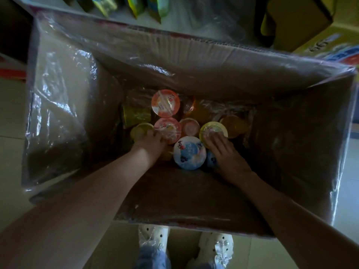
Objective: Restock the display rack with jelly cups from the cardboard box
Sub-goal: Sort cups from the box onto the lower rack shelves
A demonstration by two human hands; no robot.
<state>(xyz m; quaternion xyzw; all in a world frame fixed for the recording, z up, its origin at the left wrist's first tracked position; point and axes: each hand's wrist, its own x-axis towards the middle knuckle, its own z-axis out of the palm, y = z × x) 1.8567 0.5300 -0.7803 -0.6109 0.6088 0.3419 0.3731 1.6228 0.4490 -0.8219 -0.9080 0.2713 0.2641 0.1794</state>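
Round, glossy-lidded jelly cups (189, 152) are piled loosely at the bottom of the deep cardboard box (194, 193), which is lined with crinkled clear film (58, 94). The left hand (150, 141) is curled at the pink cup's (169, 129) near edge, its grip not discernible, and the right hand (227, 154) is laid almost flat on the yellow cup (211, 130). A slick cup could be dropped from a shallow hold, toppling the pile.

Box (194, 61): on the floor (11, 113), just beyond the shoes (153, 235).
Cups (189, 153): clustered in the box's bottom.
Left hand (152, 141): at the cluster's left.
Right hand (227, 152): on cups at its right.
Packets (136, 4): far, behind the box.
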